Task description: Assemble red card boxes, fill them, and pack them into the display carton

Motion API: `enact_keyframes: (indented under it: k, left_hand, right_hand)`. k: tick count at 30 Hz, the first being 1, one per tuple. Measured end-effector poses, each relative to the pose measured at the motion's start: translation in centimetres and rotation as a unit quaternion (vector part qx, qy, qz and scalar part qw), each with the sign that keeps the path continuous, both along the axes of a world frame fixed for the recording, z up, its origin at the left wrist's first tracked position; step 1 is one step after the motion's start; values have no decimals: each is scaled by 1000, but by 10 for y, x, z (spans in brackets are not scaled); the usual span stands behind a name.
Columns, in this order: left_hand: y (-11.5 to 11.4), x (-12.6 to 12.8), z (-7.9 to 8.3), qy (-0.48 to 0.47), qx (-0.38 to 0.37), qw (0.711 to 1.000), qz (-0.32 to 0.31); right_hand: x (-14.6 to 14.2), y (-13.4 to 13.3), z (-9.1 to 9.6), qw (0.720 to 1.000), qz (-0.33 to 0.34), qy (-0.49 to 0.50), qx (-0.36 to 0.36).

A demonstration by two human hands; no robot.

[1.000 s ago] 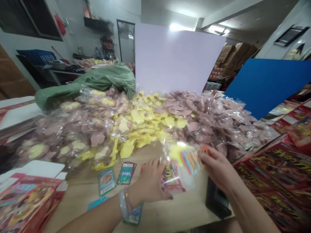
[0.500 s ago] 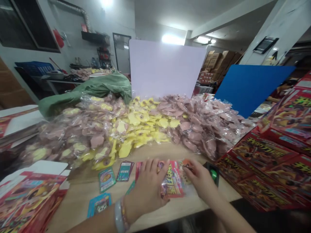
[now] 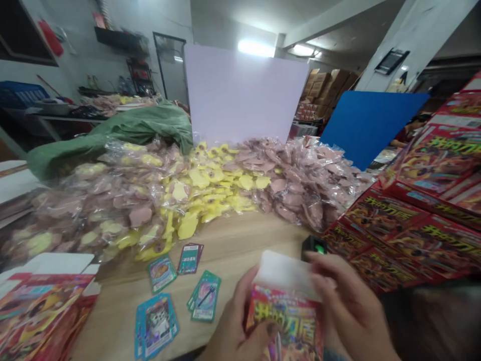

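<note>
My left hand (image 3: pixel 240 321) wraps round a red printed carton (image 3: pixel 289 321), its thumb across the front. The carton is held low in front of me, its white flap (image 3: pixel 283 268) standing up at the top. Against the flap and the upper right side are the fingers of my right hand (image 3: pixel 347 301), curled and blurred by motion. What is inside the carton is hidden. On the table, left of my hands, lie green-edged cards (image 3: pixel 206 297), blue-edged cards (image 3: pixel 157 325), a card with a pastry-like picture (image 3: pixel 161 273) and dark-backed cards (image 3: pixel 189 258).
Bagged pink pieces (image 3: pixel 300 180) and yellow pieces (image 3: pixel 210 185) are heaped across the back. Red printed boxes (image 3: pixel 387 215) stand stacked at right, beside a small black device (image 3: pixel 312 244) with a green light. Flattened cartons (image 3: pixel 41 311) lie at left on the wooden table (image 3: pixel 233 240).
The red carton lay flat on the table under both hands; now it is lifted, turned upright and nearer me. The green-edged cards have come into view. The camera has shifted right.
</note>
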State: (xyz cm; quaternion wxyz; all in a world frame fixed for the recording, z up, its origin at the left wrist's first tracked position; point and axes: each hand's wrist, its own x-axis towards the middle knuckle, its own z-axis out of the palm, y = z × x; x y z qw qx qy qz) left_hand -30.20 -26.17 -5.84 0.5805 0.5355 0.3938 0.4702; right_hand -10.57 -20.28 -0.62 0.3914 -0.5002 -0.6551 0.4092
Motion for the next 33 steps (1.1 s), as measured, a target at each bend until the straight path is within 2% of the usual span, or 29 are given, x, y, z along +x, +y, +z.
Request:
enact_keyframes:
  k: [1, 2, 3, 5, 8, 9, 11, 13, 15, 17, 20, 22, 24, 27, 30, 32, 33]
  left_hand:
    - [-5, 4, -5, 4, 4, 999, 37]
    - [-10, 8, -11, 22, 8, 997, 67]
    - [-14, 13, -16, 51, 14, 995, 80]
    - [-19, 20, -23, 116, 23, 991, 58]
    - [-16, 30, -31, 160, -6, 987, -10]
    - [-14, 34, -34, 164, -28, 986, -14]
    - [-12, 41, -38, 169, -74, 983, 15]
    - [-14, 46, -39, 168, -111, 977, 67]
    - [-17, 47, -36, 158, -121, 976, 90]
    - [-21, 45, -31, 148, -99, 982, 70]
    - [-25, 38, -26, 163, -86, 983, 24]
    - [-27, 32, -26, 183, -97, 978, 13]
    - [-30, 28, -27, 202, -102, 974, 18]
    - [-37, 27, -32, 214, -98, 971, 48]
    - [-43, 31, -40, 205, -80, 972, 81]
    - [-42, 30, -41, 159, -55, 980, 102]
    - [-40, 26, -38, 122, -47, 987, 95]
  right_hand:
    - [7, -9, -8, 998, -60, 29, -14]
    - [13, -18, -16, 994, -77, 56, -59]
    - [17, -26, -23, 988, -56, 80, -118]
    - [21, -39, -32, 971, 7, 112, -211]
    - [22, -41, -34, 943, 91, 140, -289]
    - [22, -38, -33, 931, 135, 142, -309]
    - [21, -29, -29, 910, 215, 127, -331]
    - [18, -22, -26, 915, 234, 87, -318]
    - [13, -19, -22, 931, 213, 46, -292]
    - [8, -20, -19, 935, 227, 26, -272]
    - [0, -21, -15, 907, 284, 53, -308]
    - [-4, -20, -13, 895, 280, 68, -340]
    - [-8, -18, -11, 899, 265, 56, -343]
    - [-13, -17, -1, 913, 294, -18, -283]
    - [-18, -25, 11, 907, 360, -74, -206]
    - [-16, -35, 12, 906, 381, -88, -162]
    - [-12, -39, 8, 918, 361, -85, -139]
